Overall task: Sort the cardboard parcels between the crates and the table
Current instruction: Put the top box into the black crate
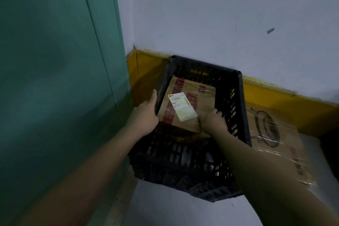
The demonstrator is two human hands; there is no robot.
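Reaching into the black crate [236, 97], both hands' fingers [214, 111] curled around the cardboard parcel [201, 97].

Operator body, head view: two forearms in frame, both bare from the lower edge of the picture up to the wrist; no sleeve edge visible on either; left hand [145, 115] bare, no glove, ring or band seen; right hand [212, 119] likewise bare, no watch or strap at the wrist; fingernails too blurred to judge.
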